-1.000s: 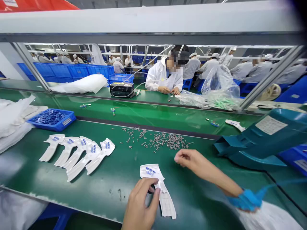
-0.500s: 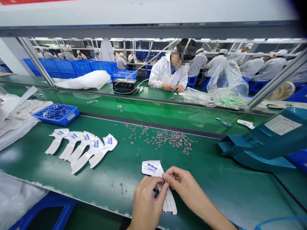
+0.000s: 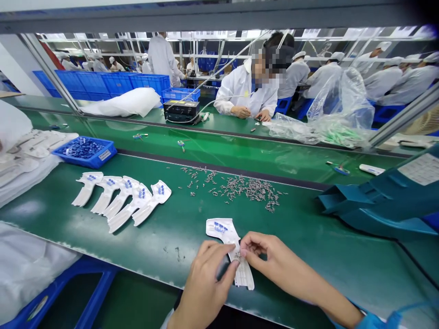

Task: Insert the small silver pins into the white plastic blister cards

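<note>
A white plastic shell (image 3: 244,275), shaped like a handle half, lies on the green table with blue pieces (image 3: 220,226) in its wide end. Small dark bits sit midway along it. My left hand (image 3: 209,276) is at the shell's left side, thumb and forefinger apart, their tips over it. At its right edge my right hand (image 3: 265,251) has thumb and forefinger pinched together; anything between them is too small to make out. Beyond my hands, many tiny metal pieces (image 3: 252,188) lie scattered. Several similar white shells (image 3: 118,198) with blue pieces form a row to the left.
A blue tray (image 3: 91,161) of small blue parts stands at left, beside white sheeting. At right is a large teal handle-shaped object (image 3: 380,196) with a cable. A sunken green strip (image 3: 219,148) crosses behind, and a co-worker in white (image 3: 236,91) sits across it.
My thumb and forefinger on the left have spread apart, and my right hand has drawn slightly away to the right. Dark bits on the shell now show. The camera view has tilted down.
</note>
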`<state>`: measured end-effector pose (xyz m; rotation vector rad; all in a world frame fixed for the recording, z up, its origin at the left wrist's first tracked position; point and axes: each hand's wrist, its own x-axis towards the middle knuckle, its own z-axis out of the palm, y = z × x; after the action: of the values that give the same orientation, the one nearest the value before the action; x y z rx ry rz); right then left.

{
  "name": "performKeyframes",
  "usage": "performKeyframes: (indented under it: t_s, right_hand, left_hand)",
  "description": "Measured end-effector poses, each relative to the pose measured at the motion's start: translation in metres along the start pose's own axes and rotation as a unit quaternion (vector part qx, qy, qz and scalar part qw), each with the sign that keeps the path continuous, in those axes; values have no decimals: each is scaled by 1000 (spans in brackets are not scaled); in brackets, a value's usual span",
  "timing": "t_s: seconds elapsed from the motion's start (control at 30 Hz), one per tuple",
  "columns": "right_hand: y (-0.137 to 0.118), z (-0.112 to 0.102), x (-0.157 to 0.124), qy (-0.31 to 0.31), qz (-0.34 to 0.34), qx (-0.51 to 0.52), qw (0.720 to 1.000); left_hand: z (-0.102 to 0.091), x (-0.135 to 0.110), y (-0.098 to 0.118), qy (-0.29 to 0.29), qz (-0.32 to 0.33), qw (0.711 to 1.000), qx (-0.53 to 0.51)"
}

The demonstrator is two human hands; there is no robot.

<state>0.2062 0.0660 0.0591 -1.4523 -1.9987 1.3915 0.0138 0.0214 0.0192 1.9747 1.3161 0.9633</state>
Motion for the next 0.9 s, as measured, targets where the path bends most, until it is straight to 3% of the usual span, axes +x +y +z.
performKeyframes:
  t_s: [0.13,0.27,0.57,0.9]
  right_hand:
    - [2,-3,4,-48,-15,-93,994]
    - [-2,-6,12,-81,-33,-168,982]
    - [-10,-8,17,-101,-55,-241,964]
    - [-2,-2,13,-83,-23,-231,969]
  left_hand:
    - [3,-5,-8,-34,33,991,121]
    - [6,-6,-11,-75,48,981,175]
    - [2,-2,-10,-87,39,983,155]
    - [2,-1,-10,-96,29,985,144]
